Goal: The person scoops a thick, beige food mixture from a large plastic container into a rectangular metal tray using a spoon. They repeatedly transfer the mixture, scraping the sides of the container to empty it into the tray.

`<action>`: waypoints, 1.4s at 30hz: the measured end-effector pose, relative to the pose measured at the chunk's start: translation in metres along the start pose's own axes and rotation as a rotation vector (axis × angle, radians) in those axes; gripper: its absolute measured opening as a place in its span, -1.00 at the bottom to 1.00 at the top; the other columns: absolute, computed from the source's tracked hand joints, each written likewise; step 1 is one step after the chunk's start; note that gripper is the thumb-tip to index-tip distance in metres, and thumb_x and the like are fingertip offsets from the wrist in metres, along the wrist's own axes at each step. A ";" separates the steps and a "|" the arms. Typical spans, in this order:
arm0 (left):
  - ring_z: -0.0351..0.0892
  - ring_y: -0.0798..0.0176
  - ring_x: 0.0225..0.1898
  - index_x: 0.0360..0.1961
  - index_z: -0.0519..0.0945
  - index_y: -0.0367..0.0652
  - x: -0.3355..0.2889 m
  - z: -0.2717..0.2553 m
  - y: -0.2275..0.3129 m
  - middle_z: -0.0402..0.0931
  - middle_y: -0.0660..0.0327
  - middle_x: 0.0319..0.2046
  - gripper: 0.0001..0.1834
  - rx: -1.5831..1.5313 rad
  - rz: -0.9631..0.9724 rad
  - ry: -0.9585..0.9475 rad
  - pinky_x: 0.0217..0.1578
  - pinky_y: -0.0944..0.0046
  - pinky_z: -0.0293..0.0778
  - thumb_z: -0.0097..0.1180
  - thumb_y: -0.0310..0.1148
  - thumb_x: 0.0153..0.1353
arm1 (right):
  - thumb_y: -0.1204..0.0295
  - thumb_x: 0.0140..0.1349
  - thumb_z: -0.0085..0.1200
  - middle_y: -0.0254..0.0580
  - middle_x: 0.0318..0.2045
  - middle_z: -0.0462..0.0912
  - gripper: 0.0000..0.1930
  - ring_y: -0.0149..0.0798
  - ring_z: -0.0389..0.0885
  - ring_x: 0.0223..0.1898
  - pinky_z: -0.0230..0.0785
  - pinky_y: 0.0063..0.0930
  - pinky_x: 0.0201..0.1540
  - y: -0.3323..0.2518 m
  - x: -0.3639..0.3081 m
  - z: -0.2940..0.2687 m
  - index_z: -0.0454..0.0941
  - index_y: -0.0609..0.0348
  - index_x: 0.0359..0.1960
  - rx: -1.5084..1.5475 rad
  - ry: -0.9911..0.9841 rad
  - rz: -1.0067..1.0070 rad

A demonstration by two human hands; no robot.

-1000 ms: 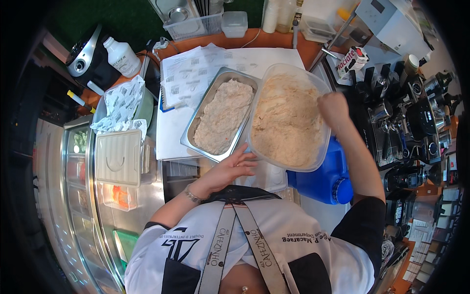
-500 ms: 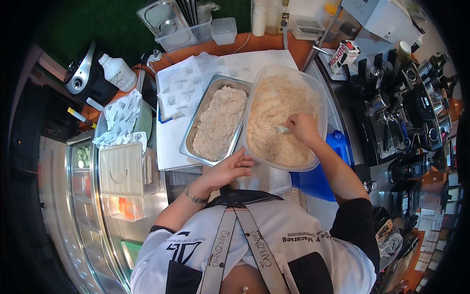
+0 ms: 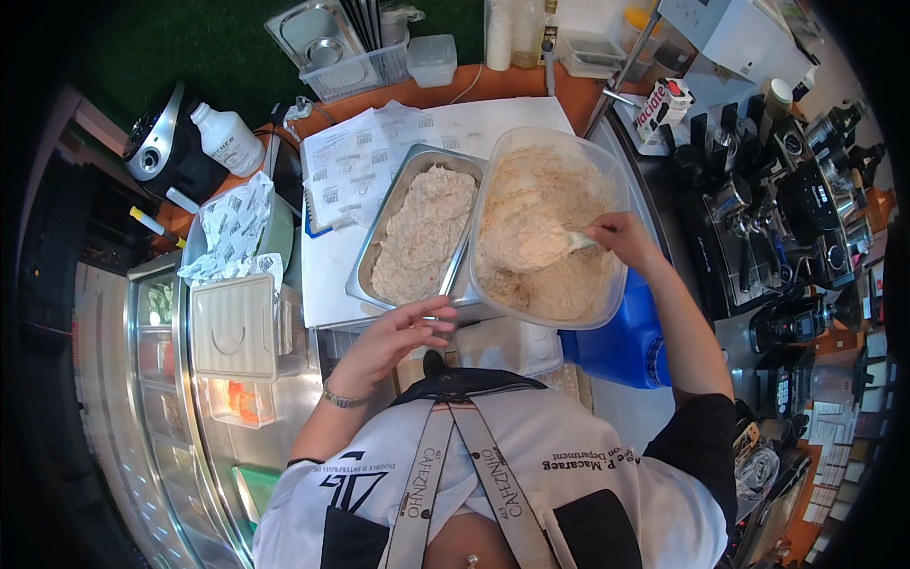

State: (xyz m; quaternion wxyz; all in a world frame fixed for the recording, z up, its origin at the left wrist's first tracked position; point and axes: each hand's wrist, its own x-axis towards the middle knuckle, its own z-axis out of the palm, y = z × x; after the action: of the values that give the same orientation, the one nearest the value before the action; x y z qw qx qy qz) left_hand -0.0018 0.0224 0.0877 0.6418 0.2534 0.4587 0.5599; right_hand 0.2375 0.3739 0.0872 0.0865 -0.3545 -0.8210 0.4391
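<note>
My right hand (image 3: 623, 239) grips a pale spatula (image 3: 578, 242) inside a clear plastic tub (image 3: 621, 175). A big lump of pale, pasty mixture (image 3: 526, 242) covers the spatula's head; more of it coats the tub's bottom and walls. Left of the tub, touching or nearly touching it, is a rectangular metal pan (image 3: 362, 270) holding a thick layer of similar mixture (image 3: 427, 228) flecked with small bits. My left hand (image 3: 403, 334) is open and holds nothing. Its fingers point right, just below the pan's near edge.
Printed paper sheets (image 3: 355, 166) lie on the white board behind the pan. To the left are a foil-like wrapper (image 3: 232, 228) over a bowl and a lidded container (image 3: 232, 327). A blue jug (image 3: 621, 346) stands below the tub. Coffee equipment (image 3: 806, 204) lines the right side.
My right hand has moved right and slightly up, and a lump of mixture now heaps on the spatula. My left hand has drawn left, away from the tub.
</note>
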 end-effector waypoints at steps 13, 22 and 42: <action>0.48 0.13 0.12 0.29 0.30 -0.35 -0.077 -0.046 0.031 0.43 0.00 0.15 -0.48 -0.043 0.286 0.312 0.12 0.13 0.41 -0.03 -0.47 0.30 | 0.41 0.22 0.19 -0.48 -0.67 0.42 -0.86 -0.57 0.25 -0.61 0.11 -0.59 -0.52 -0.099 0.026 -0.104 0.69 0.25 -0.35 -0.102 0.112 -0.159; 0.49 0.12 0.11 0.28 0.29 -0.39 -0.109 -0.064 0.028 0.43 -0.06 0.14 -0.49 -0.073 0.372 0.404 0.12 0.11 0.43 -0.06 -0.50 0.31 | 0.29 0.11 0.22 -0.06 -0.48 0.68 -0.76 -0.10 0.65 -0.37 0.46 -0.31 -0.27 -0.182 0.104 0.007 0.69 0.25 -0.40 -0.633 0.129 -0.534; 0.48 0.11 0.12 0.27 0.30 -0.41 -0.125 -0.095 0.035 0.42 -0.07 0.14 -0.51 -0.106 0.369 0.419 0.13 0.12 0.43 -0.08 -0.51 0.32 | 0.44 -0.08 0.10 -0.33 -0.55 0.59 -0.95 -0.28 0.56 -0.31 0.36 -0.41 -0.21 -0.178 0.144 0.130 0.59 0.01 -0.62 -1.270 0.172 -1.100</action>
State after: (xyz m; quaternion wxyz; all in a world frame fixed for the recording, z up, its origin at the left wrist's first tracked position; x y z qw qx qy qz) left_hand -0.0962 -0.1058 0.1123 0.4326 0.1777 0.4975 0.7306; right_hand -0.0168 0.3183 0.1243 0.1346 0.0823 -0.9581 -0.2389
